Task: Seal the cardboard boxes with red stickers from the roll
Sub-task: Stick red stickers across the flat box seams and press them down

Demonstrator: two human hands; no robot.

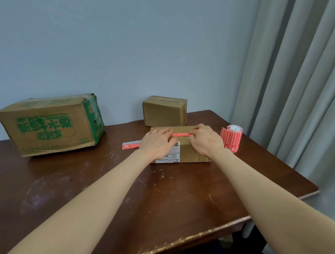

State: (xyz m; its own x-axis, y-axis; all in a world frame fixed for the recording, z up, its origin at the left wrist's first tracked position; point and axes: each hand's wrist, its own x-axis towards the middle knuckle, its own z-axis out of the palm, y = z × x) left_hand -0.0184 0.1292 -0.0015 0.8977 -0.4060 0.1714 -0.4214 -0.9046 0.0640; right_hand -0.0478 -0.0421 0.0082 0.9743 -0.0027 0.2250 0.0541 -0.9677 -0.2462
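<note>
A flat cardboard box (188, 149) with a white shipping label lies mid-table. A red sticker (180, 135) stretches across its top. My left hand (155, 144) lies on the box with its fingers pressing the sticker's left end. My right hand (206, 142) presses the sticker's right end, fingers bent over it. The red sticker roll (232, 137) stands just right of the box with a strip hanging loose. A small brown box (164, 112) sits behind, and a large green-printed box (49, 123) stands at the left.
A loose red-and-white sticker backing strip (130, 145) lies on the dark wooden table (119, 198) left of the flat box. A grey curtain (303, 76) hangs at the right, close to the table's right edge. A blue wall is behind.
</note>
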